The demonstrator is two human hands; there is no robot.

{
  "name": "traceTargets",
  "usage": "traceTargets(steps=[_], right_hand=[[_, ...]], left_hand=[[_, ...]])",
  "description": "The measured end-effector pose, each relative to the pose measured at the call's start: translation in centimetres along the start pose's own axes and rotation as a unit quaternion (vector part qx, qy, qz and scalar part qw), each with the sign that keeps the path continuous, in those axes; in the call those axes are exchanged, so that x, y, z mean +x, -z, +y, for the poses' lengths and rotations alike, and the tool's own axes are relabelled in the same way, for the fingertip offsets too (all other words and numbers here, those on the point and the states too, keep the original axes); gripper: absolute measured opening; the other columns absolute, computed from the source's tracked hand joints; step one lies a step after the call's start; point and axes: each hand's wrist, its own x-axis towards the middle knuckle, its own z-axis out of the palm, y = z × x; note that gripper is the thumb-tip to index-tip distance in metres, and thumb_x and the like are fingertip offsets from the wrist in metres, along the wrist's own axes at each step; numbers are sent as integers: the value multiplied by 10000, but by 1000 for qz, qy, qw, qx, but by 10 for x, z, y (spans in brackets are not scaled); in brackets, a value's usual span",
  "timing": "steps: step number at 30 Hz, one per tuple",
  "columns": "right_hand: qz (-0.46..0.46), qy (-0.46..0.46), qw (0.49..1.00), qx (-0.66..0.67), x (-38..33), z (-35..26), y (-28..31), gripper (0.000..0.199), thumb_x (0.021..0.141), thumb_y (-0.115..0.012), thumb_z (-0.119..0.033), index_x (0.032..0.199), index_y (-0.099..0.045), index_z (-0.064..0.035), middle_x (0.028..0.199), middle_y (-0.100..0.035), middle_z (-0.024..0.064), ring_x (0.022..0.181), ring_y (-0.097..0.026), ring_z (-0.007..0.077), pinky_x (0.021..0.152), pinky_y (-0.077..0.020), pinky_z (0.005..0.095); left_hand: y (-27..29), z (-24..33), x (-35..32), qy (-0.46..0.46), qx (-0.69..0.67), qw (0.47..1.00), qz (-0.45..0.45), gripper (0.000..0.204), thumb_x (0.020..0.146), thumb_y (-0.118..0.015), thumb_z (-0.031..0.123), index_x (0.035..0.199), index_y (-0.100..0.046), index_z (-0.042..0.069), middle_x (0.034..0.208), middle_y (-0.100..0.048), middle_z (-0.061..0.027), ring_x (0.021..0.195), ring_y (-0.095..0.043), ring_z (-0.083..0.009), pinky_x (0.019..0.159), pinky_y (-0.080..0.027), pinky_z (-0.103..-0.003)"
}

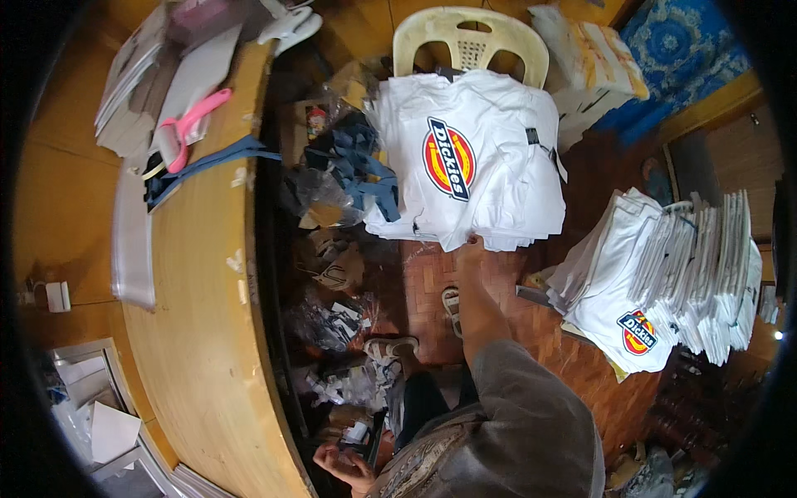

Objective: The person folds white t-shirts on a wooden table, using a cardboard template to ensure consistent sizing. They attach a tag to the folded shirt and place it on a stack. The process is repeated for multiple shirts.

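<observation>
White folded shirts piled high on plastic chair, second stack on floor. Right hand at pile's front edge, grip hidden; left hand curled near lap, contents unclear. Much apparently stacked already.

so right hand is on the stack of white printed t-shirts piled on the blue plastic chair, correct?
Not quite: the plastic chair is cream, not blue. The head view shows the right hand reaching the front edge of the stack of white printed t-shirts piled on it.
</observation>
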Motion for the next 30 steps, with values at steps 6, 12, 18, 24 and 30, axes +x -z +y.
traceTargets(steps=[6,12,18,24,30], right_hand=[[-188,-44,970,-146,24,28,-5,429,641,-653,-79,1020,-505,53,945,-585,108,842,-547,179,736,-425,267],[-172,-144,969,-106,61,69,5,455,676,-679,-254,989,-538,46,915,-573,105,793,-524,168,727,-423,285],[-193,275,940,63,82,-262,85,182,809,-518,-134,868,-567,31,785,-593,65,693,-509,122,653,-406,229],[-481,605,614,-160,-102,-428,201,187,775,-550,-229,895,-611,-99,714,-600,127,620,-580,255,582,-449,333],[-447,648,591,-177,-197,-416,287,116,762,-537,-198,832,-587,-119,575,-563,113,527,-554,308,490,-429,399]], left_hand=[[-45,28,-41,353,-214,911,-17,370,690,-448,-85,1030,-364,35,929,-360,-161,839,-417,-263,671,-372,-347],[-76,43,6,0,-56,991,-125,336,655,-432,-109,965,-371,5,908,-353,-154,757,-439,-249,658,-401,-323],[-68,57,81,-121,-137,980,-84,276,663,-489,-102,914,-422,-6,850,-440,-168,749,-460,-296,664,-389,-348],[-79,152,195,-206,-255,939,-106,303,688,-589,-53,968,-481,-11,1008,-529,-175,973,-502,-315,836,-386,-346],[-85,184,180,-299,-464,827,-107,202,642,-661,-33,793,-526,-23,827,-599,-149,781,-593,-246,710,-464,-317]])
